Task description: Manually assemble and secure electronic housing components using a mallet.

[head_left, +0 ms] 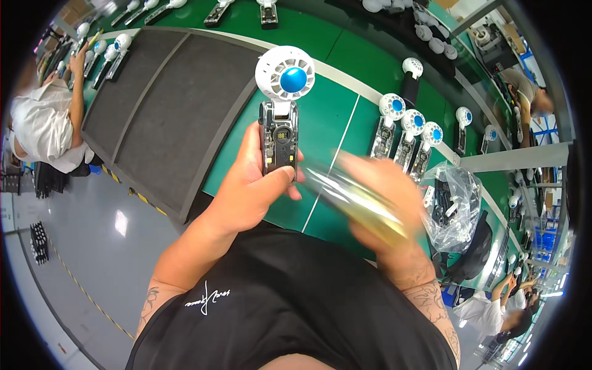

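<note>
My left hand [246,185] is closed around the see-through dark handle of a handheld fan [282,139]. The fan stands upright before me, its white round head with a blue centre at the top and a small lit display on the handle. My left thumb presses on the handle's lower end. To the right of it, my right hand [391,203] is smeared by motion and grips a shiny silver-and-yellow tube-shaped tool [357,200]. The tool slants toward the fan's lower end; its exact kind is too blurred to tell.
Several more handheld fans [405,139] lie on the green bench [336,117] at the right. A clear plastic bag [456,206] of small parts sits by my right arm. A dark grey conveyor-like panel [166,92] borders the bench on the left. Co-workers in white [49,123] sit nearby.
</note>
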The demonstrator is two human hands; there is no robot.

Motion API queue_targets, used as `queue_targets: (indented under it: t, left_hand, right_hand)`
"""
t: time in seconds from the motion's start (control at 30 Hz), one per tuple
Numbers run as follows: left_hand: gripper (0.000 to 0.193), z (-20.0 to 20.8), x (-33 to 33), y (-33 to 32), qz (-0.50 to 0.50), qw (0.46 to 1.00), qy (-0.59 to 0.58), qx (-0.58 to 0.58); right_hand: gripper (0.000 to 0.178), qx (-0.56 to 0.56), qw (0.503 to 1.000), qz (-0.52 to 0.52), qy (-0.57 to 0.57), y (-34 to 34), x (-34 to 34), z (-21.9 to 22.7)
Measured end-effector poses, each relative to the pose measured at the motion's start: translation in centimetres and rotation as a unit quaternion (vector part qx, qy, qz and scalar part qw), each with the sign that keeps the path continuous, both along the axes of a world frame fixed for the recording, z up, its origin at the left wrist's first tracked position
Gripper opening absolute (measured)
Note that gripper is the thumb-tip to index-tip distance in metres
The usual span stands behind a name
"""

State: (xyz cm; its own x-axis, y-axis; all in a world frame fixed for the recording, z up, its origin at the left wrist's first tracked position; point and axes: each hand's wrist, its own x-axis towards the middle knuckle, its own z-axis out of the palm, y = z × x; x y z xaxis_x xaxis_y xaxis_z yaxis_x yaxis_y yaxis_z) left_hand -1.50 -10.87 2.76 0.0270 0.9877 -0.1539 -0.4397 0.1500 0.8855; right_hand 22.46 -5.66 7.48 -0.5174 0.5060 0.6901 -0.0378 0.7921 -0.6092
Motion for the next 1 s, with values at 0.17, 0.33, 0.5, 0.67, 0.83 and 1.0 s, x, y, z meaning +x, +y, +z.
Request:
queue_targets:
  t: [0.17, 0.33, 0.5, 0.67, 0.83, 1.0]
  left_hand:
    - [0.061, -1.2, -0.1, 0.3, 0.011, 1.0, 0.0, -0.021]
    - [0.061, -0.8, 0.1, 0.2, 0.004, 1.0, -0.019, 0.01]
    - [0.064, -1.2, -0.3, 0.1, 0.004, 1.0, -0.013, -0.028]
    - [0.074, -1.6, -0.6, 0.0, -0.009, 0.999, -0.037, 0.014]
    - [0.084, -3.1, -0.9, 0.2, -0.02, 0.994, -0.097, 0.041]
    - [0.09, -2.3, -1.0, 0.5, -0.027, 0.996, -0.061, 0.061]
  right_hand:
    - [0.038, 0.023, 0.989, -0.115, -0.087, 0.6, -3.6, -0.6]
    - [0.043, 0.031, 0.981, -0.109, -0.157, 1.6, -3.7, -1.8]
    - [0.047, 0.016, 0.965, -0.163, -0.204, 1.1, -4.3, -2.2]
    - [0.048, 0.057, 0.972, -0.141, -0.177, 0.1, -2.9, -1.8]
    - [0.046, 0.009, 0.986, -0.11, -0.123, 1.2, -3.4, -1.8]
    - [0.042, -0.025, 0.952, -0.094, -0.291, 1.3, -3.7, -3.1]
